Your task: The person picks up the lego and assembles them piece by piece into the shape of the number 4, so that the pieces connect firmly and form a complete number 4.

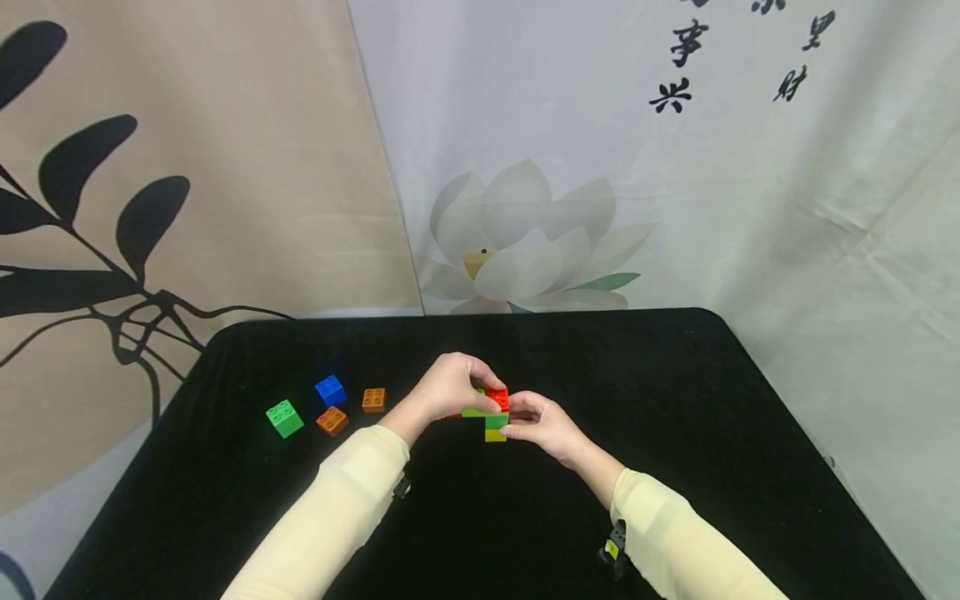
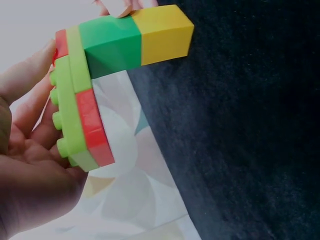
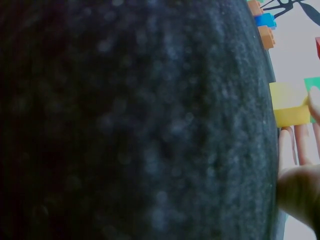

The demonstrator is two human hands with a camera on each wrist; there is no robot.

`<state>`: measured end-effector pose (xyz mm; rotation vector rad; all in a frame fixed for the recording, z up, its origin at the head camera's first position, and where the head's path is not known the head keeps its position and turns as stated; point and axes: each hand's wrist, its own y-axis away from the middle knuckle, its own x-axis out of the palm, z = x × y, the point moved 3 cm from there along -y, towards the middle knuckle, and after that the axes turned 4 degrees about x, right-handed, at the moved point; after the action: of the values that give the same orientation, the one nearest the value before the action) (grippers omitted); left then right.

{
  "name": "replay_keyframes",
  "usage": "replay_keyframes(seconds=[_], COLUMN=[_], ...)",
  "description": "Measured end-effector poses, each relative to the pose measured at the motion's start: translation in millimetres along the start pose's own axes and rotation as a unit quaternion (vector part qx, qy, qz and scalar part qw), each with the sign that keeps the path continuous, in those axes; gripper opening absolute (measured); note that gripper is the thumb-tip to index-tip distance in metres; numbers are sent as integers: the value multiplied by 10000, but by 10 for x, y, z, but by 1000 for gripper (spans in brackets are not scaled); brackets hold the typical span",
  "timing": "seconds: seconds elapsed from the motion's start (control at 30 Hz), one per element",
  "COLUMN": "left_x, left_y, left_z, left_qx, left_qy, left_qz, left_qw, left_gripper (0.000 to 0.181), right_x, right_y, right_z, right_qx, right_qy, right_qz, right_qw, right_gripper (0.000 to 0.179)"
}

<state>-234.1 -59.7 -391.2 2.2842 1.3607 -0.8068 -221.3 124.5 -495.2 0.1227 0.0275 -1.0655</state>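
Note:
Both hands hold one joined build of toy building bricks above the black table. Its lime green pieces (image 2: 70, 120) carry a red brick (image 1: 498, 399) on top and another red piece (image 2: 95, 129) underneath. A green brick (image 2: 112, 47) and a yellow brick (image 2: 165, 35) extend from one end, pointing down in the head view. My left hand (image 1: 450, 385) grips the upper part, thumb on one side and fingers on the other. From the right, my right hand (image 1: 546, 429) pinches the green and yellow end; the right wrist view shows its thumb by the yellow brick (image 3: 290, 106).
Loose bricks lie left of the hands on the black-covered table (image 1: 637, 367): a green brick (image 1: 285, 418), a blue brick (image 1: 331, 390), an orange brick (image 1: 332, 421) and a second orange brick (image 1: 374, 400). Printed cloth (image 1: 540, 100) hangs behind the table's far edge.

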Motion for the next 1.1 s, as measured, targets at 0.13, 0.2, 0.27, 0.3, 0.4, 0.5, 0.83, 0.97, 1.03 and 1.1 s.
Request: replay_keyframes(seconds=[0.13,0.2,0.27,0.3,0.4,0.5,0.83,0.97,1.03,1.1], left_x=[-23,-28,-39,-48,-97,-171,-462,-575,-631,-690], left_y=[23,27,36,42,71,122,350,450,502,559], left_z=[5,31,56,71,109,150,536,714,794,865], left_qx=[84,184,252,279,292,265,209,-104,-209,-311], left_qy=[-7,70,160,200,312,484,697,726,769,774], left_qz=[83,103,93,74,-22,-178,-667,-952,-1051,-1140], left_qw=[9999,9998,9995,9994,9991,9983,9951,9928,9913,9900], left_gripper=[20,23,25,25,26,26,33,34,35,37], right_x=[-1,-1,0,0,-2,-4,6,3,4,5], right_y=[-1,-1,-3,-3,1,0,-2,1,6,6], right_z=[-7,-14,-18,-19,-17,-18,-11,-15,-17,-21], right_qx=[-17,-45,-57,-60,-51,14,51,69,63,43], right_qy=[14,15,21,16,14,9,11,0,14,25], right_qz=[-11,-20,-30,-36,-36,-62,-96,-110,-106,-93], right_qw=[10000,10000,10000,10000,10000,10000,9999,9999,9999,9999], right_gripper=[37,37,38,38,38,38,39,39,39,39])
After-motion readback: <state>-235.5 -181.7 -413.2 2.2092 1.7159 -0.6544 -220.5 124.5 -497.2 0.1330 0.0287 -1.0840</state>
